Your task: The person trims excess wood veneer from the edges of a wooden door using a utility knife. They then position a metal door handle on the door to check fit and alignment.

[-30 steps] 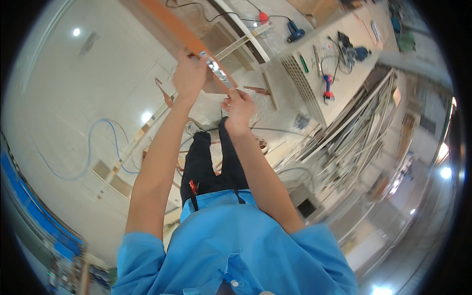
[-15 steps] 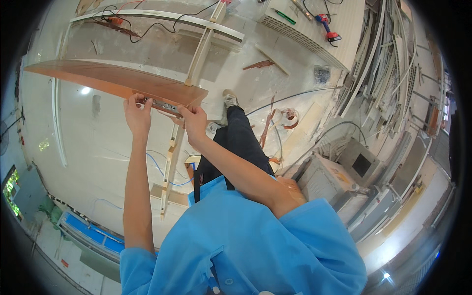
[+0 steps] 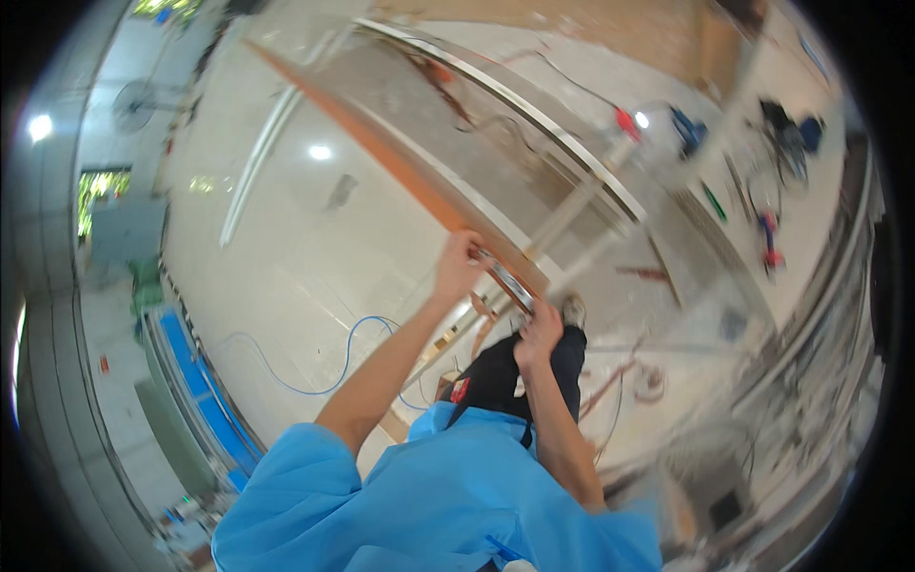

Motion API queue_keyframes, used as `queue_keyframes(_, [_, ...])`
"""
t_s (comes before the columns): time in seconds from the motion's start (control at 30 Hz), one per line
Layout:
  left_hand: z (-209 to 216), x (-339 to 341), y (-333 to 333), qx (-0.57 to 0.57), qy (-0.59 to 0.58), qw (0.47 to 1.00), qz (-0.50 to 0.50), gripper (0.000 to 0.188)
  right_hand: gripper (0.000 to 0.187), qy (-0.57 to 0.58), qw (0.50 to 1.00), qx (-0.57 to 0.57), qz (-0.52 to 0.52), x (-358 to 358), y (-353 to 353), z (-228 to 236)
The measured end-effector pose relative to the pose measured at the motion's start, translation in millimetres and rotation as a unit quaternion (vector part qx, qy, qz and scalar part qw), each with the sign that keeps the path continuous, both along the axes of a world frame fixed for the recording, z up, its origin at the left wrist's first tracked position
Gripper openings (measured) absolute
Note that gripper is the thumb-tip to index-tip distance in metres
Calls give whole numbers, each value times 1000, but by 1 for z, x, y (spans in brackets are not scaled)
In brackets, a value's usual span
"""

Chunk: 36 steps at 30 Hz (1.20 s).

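A long orange-brown panel (image 3: 396,167) runs diagonally from the upper left to the middle, seen mostly along its edge. At its near end is a narrow, silvery metal fitting (image 3: 511,282), blurred by motion, so its exact kind is unclear. My left hand (image 3: 459,269) closes its fingers on the fitting's upper end, against the panel edge. Its lower end is pinched by my right hand (image 3: 539,336). Both palms hide parts of the fitting. Whether it sits in the panel or only lies along it, I cannot tell.
Pale rails (image 3: 572,205) form a stand by the panel. A blue hose (image 3: 348,357) loops over the floor at left. To the right, a worktop (image 3: 810,191) carries a red and blue power drill (image 3: 769,238) and a green tool (image 3: 714,201). Long scrap strips lie beyond.
The whole view has swung round, so the panel now slants down to the right and my hands appear further right. Both hands still hold the metal fitting.
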State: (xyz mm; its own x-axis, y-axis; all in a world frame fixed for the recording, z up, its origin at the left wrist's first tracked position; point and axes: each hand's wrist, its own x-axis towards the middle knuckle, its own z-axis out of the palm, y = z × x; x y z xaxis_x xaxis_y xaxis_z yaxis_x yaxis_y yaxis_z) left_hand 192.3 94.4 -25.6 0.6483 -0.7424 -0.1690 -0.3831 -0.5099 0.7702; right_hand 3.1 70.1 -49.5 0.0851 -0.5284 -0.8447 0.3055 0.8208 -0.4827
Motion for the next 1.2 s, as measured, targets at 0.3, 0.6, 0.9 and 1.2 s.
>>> queue_keyframes(0.3, [18,-1,-8,25,36,999,6,40,11,-22,999,-28,2,-4,-9,13])
queue_keyframes(0.6, [2,-5,-1,7,60,998,32,32,29,84,962,-152,212,-6,-12,40])
queue_keyframes(0.9, [59,-31,5,-11,665,731,150,42,40,270,817,-355,367,42,-35,108])
queue_keyframes(1.2, [133,4,18,-200,665,717,56,32,47,131,779,-458,408,14,-22,185])
